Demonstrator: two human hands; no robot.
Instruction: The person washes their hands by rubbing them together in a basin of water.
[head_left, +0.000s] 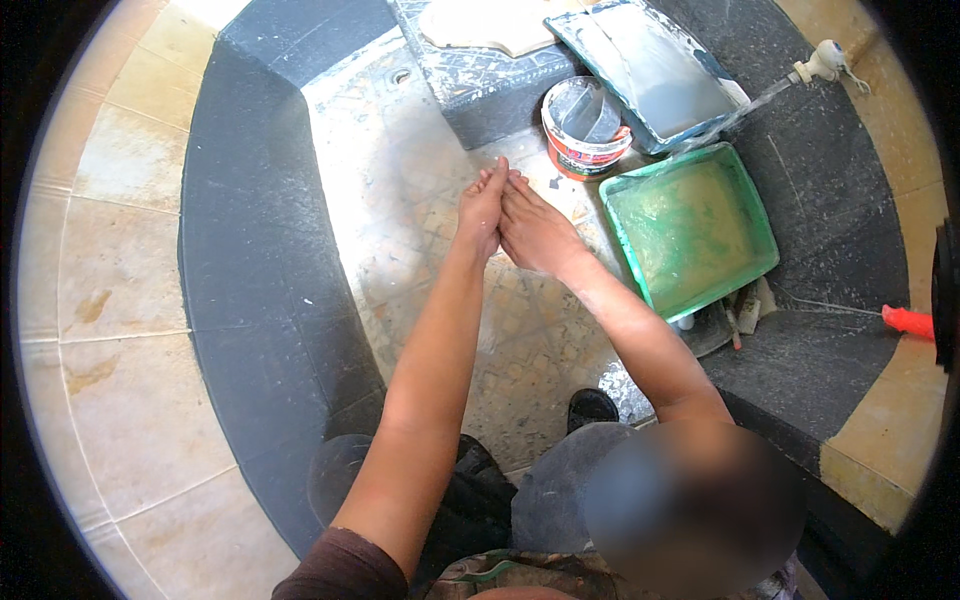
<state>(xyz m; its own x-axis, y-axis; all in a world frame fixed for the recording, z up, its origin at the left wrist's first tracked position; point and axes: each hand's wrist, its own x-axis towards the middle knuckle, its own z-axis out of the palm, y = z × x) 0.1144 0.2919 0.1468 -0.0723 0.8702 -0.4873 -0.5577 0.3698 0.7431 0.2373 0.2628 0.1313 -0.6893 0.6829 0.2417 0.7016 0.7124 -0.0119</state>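
Sleeve [342,570], right hand [540,230] against left [482,210], bucket [585,135] beyond

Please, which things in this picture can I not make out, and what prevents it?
Head view: whether anything lies between the bare left hand and the bare right hand; the hands hide it.
Head view: the far side of the flat white piece; the upper edge cuts it off.
Head view: the rear of the black shoe; the grey trouser knee covers it.
Head view: the lower right; blurred.

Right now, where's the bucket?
Head view, upper right of centre: the bucket stands just beyond the right hand, left of the blue tray, near the green tray.
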